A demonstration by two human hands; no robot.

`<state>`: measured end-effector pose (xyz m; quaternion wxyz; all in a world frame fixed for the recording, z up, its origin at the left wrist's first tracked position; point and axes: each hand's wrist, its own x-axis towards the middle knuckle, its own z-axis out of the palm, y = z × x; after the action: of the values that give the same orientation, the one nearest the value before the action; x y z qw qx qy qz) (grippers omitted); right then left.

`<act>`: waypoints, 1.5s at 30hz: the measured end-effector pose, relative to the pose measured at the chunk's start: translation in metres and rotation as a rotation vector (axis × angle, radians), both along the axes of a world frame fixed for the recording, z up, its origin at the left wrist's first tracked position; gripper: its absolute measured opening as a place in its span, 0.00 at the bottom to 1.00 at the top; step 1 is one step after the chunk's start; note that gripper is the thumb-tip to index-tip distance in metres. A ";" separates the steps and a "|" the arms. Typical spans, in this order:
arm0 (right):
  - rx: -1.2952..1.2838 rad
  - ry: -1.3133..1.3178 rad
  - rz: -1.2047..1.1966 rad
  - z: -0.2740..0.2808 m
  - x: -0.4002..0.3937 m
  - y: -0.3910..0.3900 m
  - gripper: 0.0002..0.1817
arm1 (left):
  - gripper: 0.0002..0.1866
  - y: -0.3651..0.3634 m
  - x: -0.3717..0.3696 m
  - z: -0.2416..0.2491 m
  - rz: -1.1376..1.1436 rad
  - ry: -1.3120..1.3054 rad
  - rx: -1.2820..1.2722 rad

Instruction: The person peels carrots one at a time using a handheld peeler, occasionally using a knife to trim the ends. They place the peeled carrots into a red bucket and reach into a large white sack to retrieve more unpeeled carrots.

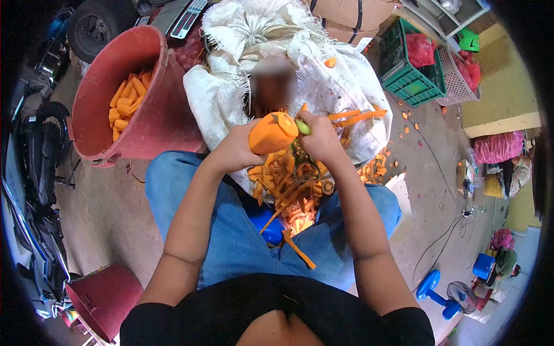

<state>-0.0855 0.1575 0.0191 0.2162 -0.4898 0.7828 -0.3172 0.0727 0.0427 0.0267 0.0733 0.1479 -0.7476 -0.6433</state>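
My left hand (234, 149) is wrapped round a thick orange carrot (272, 134), its cut end pointing to the upper right. Close beside that end, my right hand (321, 138) grips a green-handled peeler (302, 127); its blade is hard to make out. Below both hands, orange peel strips (283, 181) lie heaped between my knees. One long strip (299, 249) rests on my jeans. In front of me is a white woven sack (231, 95), with more carrot strips (358, 117) on its right side. Part of the sack is blurred.
At left, a red bin (173, 109) holds several peeled carrots (128, 101). Another red bin (107, 300) stands at lower left near a motorbike (34, 230). A green crate (412, 69) is at upper right. Cables and a blue fan (435, 291) occupy the right floor, near another person (505, 268).
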 end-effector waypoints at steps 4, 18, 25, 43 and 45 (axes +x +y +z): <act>0.159 -0.018 -0.228 -0.041 -0.018 -0.011 0.13 | 0.25 0.037 -0.004 0.028 -0.320 0.302 -0.336; 0.194 -0.012 0.038 -0.049 -0.002 -0.019 0.12 | 0.30 0.012 0.007 0.016 0.145 0.255 -0.078; 0.248 0.020 -0.009 -0.035 0.000 -0.017 0.12 | 0.14 -0.057 0.015 0.027 0.475 0.673 0.949; 0.198 -0.024 0.071 -0.039 0.005 -0.023 0.12 | 0.22 -0.146 0.044 -0.001 0.409 0.963 1.017; 0.143 -0.034 0.090 -0.039 0.007 -0.024 0.13 | 0.22 -0.136 0.023 -0.006 0.524 0.708 0.819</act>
<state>-0.0785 0.1339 -0.0199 0.2778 -0.5025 0.7768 -0.2588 0.0958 -0.0933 0.0202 0.4108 0.1204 -0.3078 -0.8497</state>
